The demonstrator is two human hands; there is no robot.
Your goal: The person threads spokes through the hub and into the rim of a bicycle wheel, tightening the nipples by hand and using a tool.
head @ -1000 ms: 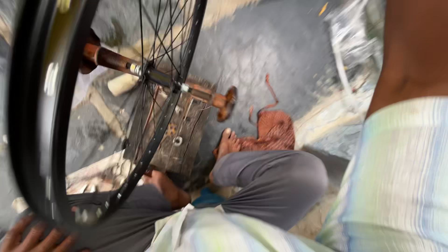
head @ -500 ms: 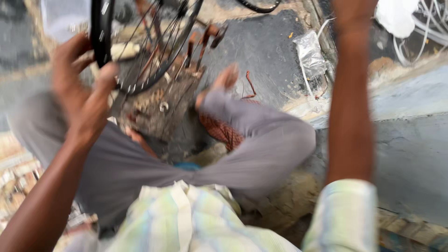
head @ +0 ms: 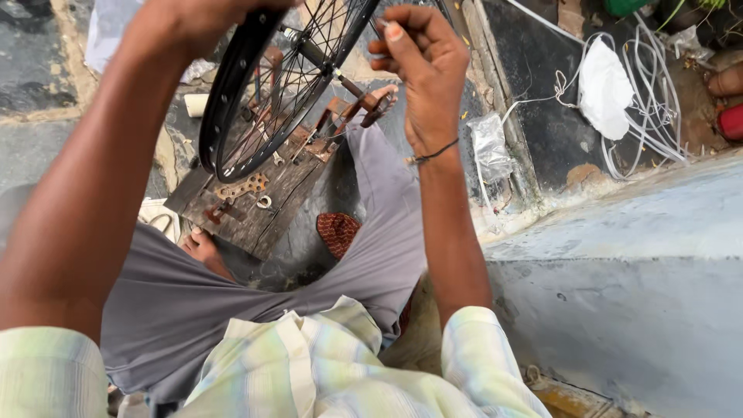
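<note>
Black spoked bicycle wheel point(head: 263, 101) was held up over the lap, above a worn wooden tool board point(head: 248, 201).
Left hand point(head: 193, 19) was closed on the rim; right hand point(head: 422, 70) pinched something at the spokes, too small to tell. Likely light, stiff; rim was the safest hold, spokes bend.

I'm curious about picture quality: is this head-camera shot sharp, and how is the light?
Head view: mostly sharp; soft, even daylight with no hard shadows or glare. The spokes of the bicycle wheel and the right hand read crisply. The left hand is cut off by the top edge, and its near forearm looms large from wide-angle stretch.
</note>
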